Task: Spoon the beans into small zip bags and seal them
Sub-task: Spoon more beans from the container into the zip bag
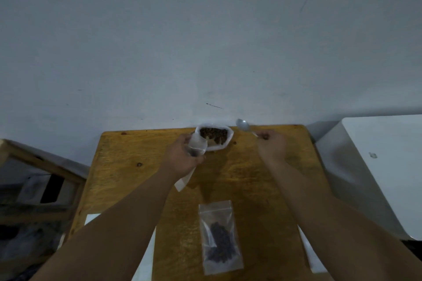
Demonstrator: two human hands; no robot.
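L hand (182, 155) is curled round an empty bag (198, 146), gripping it approx mid-length. Its top end sits right against the near-left side of the pouch (230, 138); its bottom end hangs out below the palm, over the table (262, 189). Can't tell if that bag's mouth is open. R hand (271, 146) has its fingers curled & pinches the spoon (244, 125) by the handle. The bowl points away & left, raised above the far table edge just right of the pouch, apart from it, & looks empty. The pouch is white w/ an open top & stands at the far edge of the table by the wall (205, 41), w/ dark brown beans (213, 134) showing inside. A filled bag (219, 237) lies flat near front-centre of the table, between the two forearms. It has dark beans in its lower half & the zip strip at its far end; sealed or not, can't tell. White sheets lie at the near-L (92, 219) & near-R corners, partly under the arms. A white box (376, 166) stands right of the table & a wood frame (34, 162) to the left.
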